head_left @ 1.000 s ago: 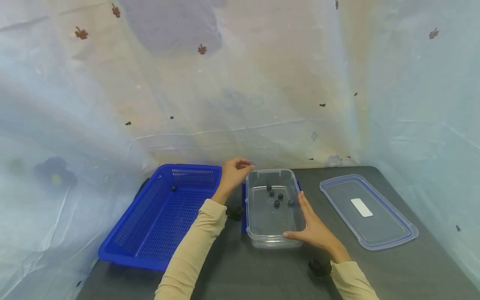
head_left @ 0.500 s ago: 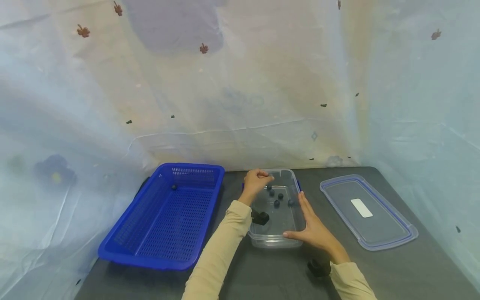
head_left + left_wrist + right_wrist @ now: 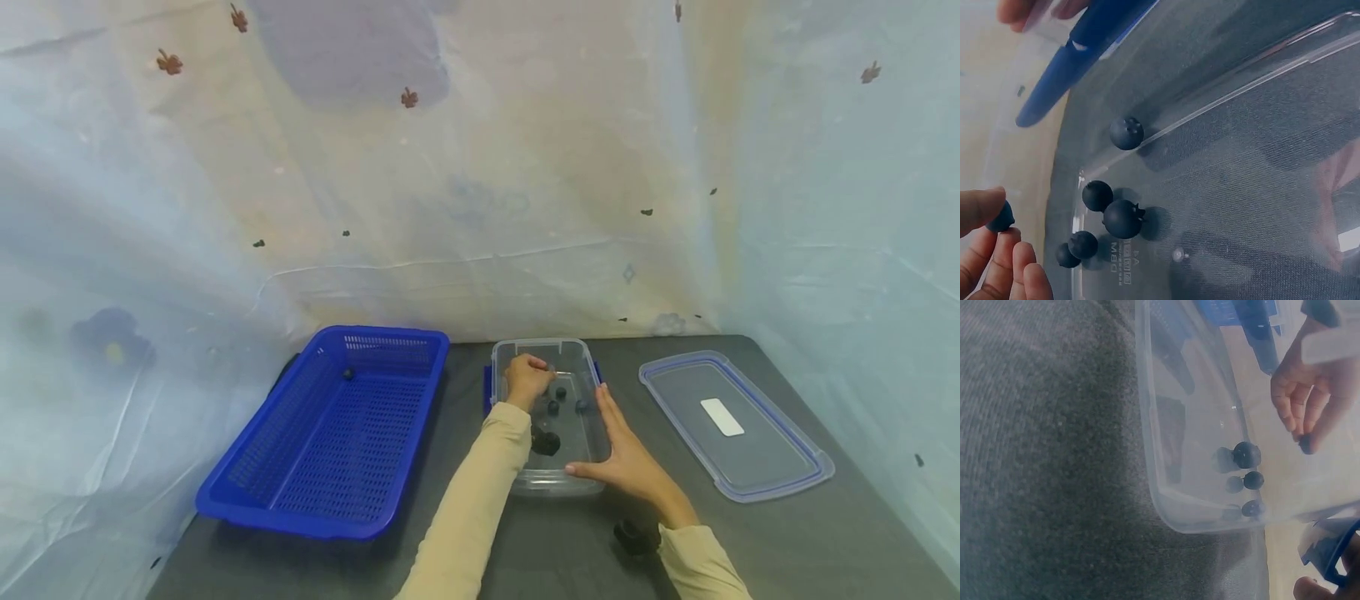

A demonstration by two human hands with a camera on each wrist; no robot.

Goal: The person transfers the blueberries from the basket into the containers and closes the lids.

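Between thumb and fingertips my left hand (image 3: pixel 527 381) pinches a blueberry (image 3: pixel 1002 217), held over the far part of a clear plastic food container (image 3: pixel 555 479). Several loose blueberries (image 3: pixel 1124 219) lie on the container's floor, mostly toward its far end. My right hand (image 3: pixel 626 458) rests against the container's right side with straight fingers, the thumb spread to the near right corner. A blue side clip (image 3: pixel 1072 62) hangs beside the right fingers in the left wrist view. In the head view the pinched blueberry is too small to make out clearly.
To the left stands a blue perforated basket (image 3: pixel 360 442) with one blueberry (image 3: pixel 348 374) in it. A clear lid (image 3: pixel 772 462) with a blue seal and white label lies on the grey table (image 3: pixel 562 550) at right. A patterned plastic sheet (image 3: pixel 480 183) hangs behind.
My left hand has moved right and nearer, from the container's far left corner to over its inside. The right hand has stayed at the container's side.
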